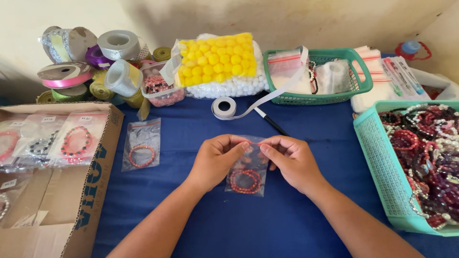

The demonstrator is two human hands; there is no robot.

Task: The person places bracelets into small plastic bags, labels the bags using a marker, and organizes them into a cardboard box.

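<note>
At centre frame I see a clear zip bag [247, 173] with a red seal strip, a second one [141, 144] left of it, a brown cardboard box [91, 191] at lower left, and a clear bag of yellow pompoms [215, 59] at top centre.

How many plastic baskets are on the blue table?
2. A green plastic basket stands at the back, holding clear bags. A turquoise plastic basket sits at the right edge, full of beaded bracelets. Others may lie out of view.

Two hands [217, 160], two green baskets [363, 86], one cardboard box [95, 191], one white tape roll [224, 107], one black pen [270, 123]
</note>
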